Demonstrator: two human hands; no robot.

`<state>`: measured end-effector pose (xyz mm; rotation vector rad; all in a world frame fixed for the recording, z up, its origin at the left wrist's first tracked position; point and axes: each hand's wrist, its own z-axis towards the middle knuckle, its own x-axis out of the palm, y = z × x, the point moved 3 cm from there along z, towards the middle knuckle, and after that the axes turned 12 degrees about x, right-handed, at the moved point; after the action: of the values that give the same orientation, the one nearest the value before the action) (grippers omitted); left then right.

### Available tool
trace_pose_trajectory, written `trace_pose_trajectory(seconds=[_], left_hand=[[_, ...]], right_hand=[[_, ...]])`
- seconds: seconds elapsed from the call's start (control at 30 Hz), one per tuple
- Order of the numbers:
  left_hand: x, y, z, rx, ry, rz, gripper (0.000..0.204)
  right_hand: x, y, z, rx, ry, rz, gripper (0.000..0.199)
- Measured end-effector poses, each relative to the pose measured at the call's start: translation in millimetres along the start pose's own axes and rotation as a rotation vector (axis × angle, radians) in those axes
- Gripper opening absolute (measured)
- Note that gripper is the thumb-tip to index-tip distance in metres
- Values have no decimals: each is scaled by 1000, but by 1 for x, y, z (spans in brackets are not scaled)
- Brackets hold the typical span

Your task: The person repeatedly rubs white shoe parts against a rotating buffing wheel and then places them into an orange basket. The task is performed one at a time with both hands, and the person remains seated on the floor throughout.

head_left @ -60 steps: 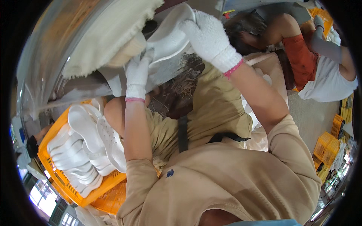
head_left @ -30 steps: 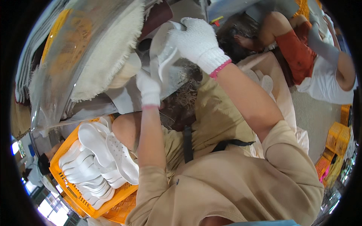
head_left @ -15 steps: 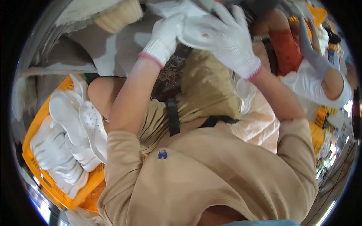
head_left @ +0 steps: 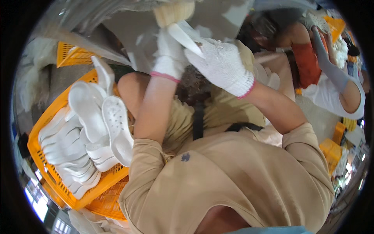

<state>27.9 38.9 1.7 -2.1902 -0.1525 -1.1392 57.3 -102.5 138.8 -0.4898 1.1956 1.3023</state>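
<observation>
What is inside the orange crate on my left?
The orange crate holds stacked white shoe soles, several standing on edge. The lowest layers and the crate's floor are covered by those above.

White knit pink-cuffed gloves, tan short-sleeved shirt (head_left: 233, 183).

Gloved hands (head_left: 194, 58) — white sole (head_left: 186, 38) — orange crate (head_left: 54, 113)

Tight up top: the buffing wheel (head_left: 174, 11) crowds both gloved hands, orange crate (head_left: 58, 105) of white soles (head_left: 87, 128) blocking left.
</observation>
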Motion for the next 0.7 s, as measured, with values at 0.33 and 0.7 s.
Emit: trace_pose_trajectory(seconds=[0.33, 0.7], left_hand=[[-1, 20, -9, 344, 98, 127, 50], [1, 17, -2, 50, 253, -197, 68]], right_hand=[[25, 2, 28, 226, 83, -45, 27], [-5, 5, -6, 716, 839, 513, 59]])
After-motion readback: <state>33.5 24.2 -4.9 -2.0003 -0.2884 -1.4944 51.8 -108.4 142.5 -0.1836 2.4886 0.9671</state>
